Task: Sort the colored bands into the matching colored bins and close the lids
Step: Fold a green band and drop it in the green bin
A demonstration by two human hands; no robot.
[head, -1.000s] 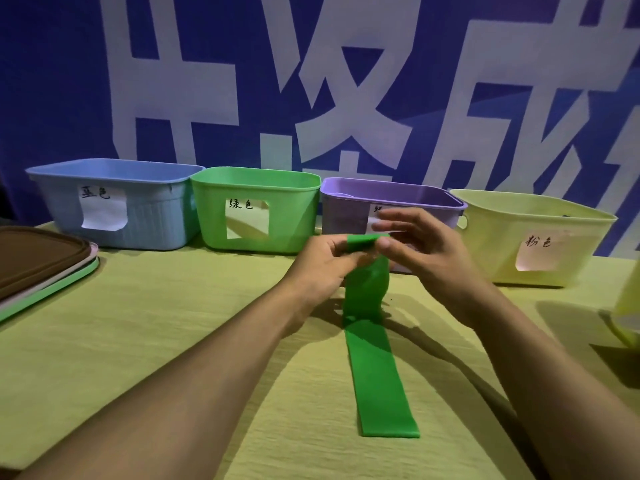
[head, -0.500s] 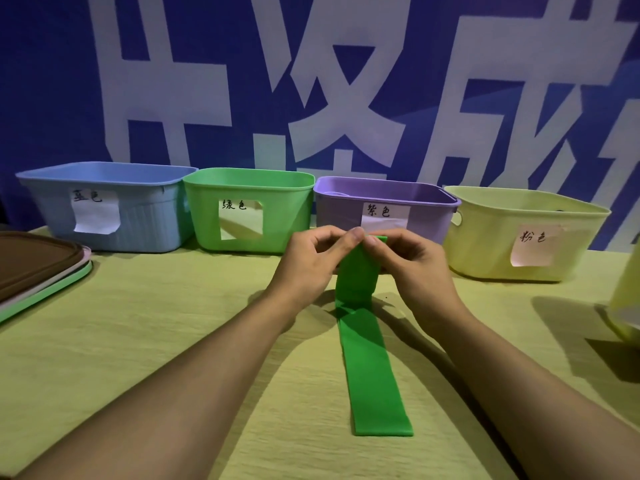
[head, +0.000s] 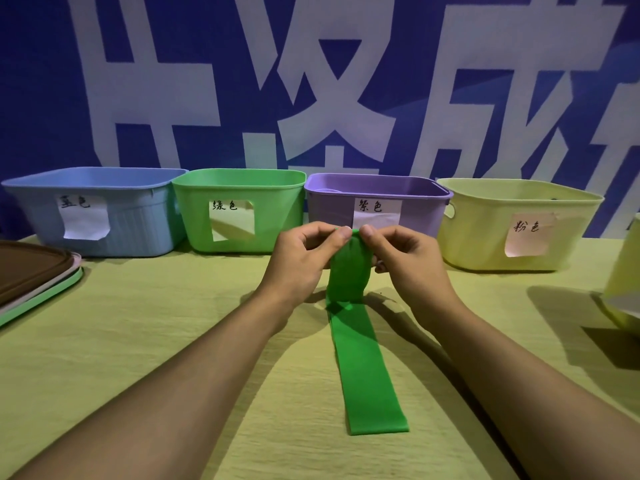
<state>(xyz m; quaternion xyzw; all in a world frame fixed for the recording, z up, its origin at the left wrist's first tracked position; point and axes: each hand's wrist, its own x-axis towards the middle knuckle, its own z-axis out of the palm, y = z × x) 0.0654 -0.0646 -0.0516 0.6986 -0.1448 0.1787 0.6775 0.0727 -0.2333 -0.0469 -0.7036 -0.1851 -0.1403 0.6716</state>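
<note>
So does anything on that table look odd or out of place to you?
One mismatch: the bin at the right end looks pale yellow, yet its paper label reads pink. The lids sit stacked at the left, off the bins. Both hands, left and right, pinch the green band, nothing spilled.

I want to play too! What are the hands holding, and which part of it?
Both the left hand and right hand pinch the green band at its far end.
</note>
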